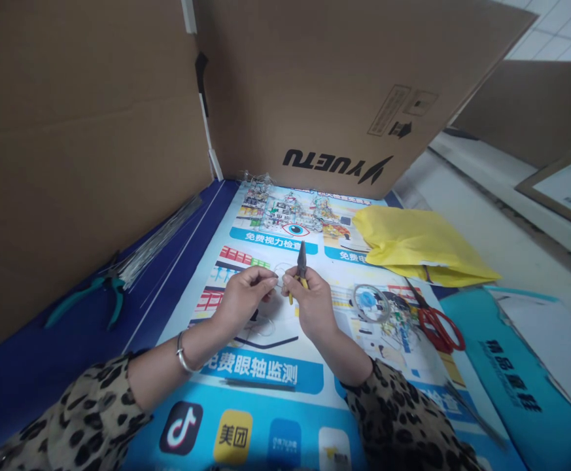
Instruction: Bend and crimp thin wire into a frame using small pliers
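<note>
My left hand [246, 297] is closed in a pinch over the printed sheet, thumb against forefinger, on a thin wire [280, 267] that loops up between my hands. My right hand [314, 304] is wrapped around small yellow-handled pliers [301, 258], whose dark jaws point away from me. Its thumb and forefinger also meet near the wire, close to my left fingertips. The ends of the wire are too fine to follow. A few thin dark rods [256, 384] lie on the sheet nearer to me.
Teal-handled pliers [116, 301] and a bundle of thin wires [160, 242] lie left. To the right are a wire coil [386, 307], red scissors [441, 329], tweezers [476, 412] and a yellow bag [417, 242]. Wire pieces [285, 210] sit before the cardboard wall [314, 85].
</note>
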{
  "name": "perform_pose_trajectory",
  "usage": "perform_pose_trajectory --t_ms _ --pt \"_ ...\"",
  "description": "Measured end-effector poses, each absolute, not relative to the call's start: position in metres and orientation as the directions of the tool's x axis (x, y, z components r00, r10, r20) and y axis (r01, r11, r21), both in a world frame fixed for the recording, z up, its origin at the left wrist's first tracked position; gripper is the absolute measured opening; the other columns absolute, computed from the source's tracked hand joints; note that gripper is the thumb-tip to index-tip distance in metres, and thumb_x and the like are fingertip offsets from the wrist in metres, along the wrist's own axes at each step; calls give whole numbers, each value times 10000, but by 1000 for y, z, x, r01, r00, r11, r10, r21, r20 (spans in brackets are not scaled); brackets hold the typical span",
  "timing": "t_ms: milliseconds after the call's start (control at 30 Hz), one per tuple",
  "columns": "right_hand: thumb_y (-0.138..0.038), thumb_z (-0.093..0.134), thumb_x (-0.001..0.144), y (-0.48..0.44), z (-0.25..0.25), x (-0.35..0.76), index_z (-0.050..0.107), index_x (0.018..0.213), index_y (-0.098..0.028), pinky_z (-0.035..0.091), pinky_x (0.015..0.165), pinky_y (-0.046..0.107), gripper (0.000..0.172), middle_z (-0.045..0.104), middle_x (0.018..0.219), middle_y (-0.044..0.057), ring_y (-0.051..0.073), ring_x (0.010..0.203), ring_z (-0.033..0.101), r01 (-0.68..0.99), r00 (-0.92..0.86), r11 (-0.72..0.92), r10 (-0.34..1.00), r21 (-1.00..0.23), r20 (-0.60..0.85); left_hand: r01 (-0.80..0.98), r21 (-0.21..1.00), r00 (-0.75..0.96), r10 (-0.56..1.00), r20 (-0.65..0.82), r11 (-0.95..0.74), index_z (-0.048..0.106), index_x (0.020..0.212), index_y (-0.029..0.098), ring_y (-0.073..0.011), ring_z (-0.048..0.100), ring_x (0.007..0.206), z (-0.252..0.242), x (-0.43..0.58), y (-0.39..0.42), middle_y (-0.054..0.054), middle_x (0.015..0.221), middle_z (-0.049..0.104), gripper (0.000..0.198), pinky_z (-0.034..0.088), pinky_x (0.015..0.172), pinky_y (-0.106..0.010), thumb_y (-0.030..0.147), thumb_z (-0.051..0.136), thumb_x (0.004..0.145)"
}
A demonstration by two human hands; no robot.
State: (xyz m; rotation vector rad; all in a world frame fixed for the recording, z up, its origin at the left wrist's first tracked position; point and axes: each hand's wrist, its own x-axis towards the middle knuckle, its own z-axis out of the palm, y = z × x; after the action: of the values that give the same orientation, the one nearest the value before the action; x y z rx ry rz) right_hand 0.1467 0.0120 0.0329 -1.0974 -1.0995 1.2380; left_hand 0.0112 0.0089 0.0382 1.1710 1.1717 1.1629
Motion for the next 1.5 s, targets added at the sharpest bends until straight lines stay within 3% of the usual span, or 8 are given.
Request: perform_pose_trajectory --t_ms 1500 --pt "-311 640 732 11 19 141 548 803 -198 383 584 236 162 524 590 -63 93 569 472 -155 61 37 998 -987 28 -24 999 43 998 -40 41 608 758 154 -98 508 561 36 13 9 16 627 575 119 424 562 -223 273 611 749"
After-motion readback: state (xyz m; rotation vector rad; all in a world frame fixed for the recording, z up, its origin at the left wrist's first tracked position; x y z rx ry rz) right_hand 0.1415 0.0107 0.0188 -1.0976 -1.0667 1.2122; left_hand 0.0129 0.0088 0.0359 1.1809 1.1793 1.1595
